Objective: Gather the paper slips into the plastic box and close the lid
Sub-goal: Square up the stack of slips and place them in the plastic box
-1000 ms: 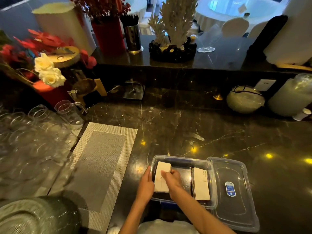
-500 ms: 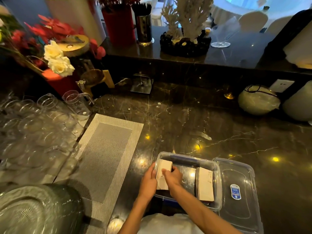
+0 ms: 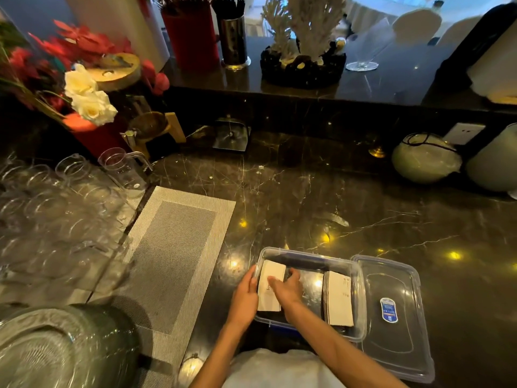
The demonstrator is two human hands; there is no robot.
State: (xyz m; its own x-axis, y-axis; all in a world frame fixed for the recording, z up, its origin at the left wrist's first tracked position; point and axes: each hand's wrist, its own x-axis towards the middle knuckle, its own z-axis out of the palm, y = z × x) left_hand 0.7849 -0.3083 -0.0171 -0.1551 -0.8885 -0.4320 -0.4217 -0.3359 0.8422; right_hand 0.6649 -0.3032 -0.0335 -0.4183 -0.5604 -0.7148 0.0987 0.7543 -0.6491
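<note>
A clear plastic box [image 3: 361, 278] stands on the dark marble counter near its front edge. Inside, at its left end, lies a white stack of paper slips [image 3: 270, 273]. My left hand [image 3: 246, 296] grips that stack's left side from the box's left wall. My right hand [image 3: 288, 288] rests on top of the same stack, fingers curled over its far right edge. A second stack of slips [image 3: 339, 299] lies at the box's right end. The clear lid [image 3: 391, 312], with a blue sticker, lies flat on the counter right of the box.
A grey woven placemat [image 3: 173, 253] lies left of the box. Several upturned clear glasses [image 3: 56, 208] fill the far left, with a large glass bowl [image 3: 56, 351] at the bottom left. Flowers, a round white vessel [image 3: 425, 158] and a raised ledge stand at the back.
The view shifted slightly, showing more counter on the left. Both hands stay on the left stack inside the box, and the right hand's fingers have slid further over its far edge.
</note>
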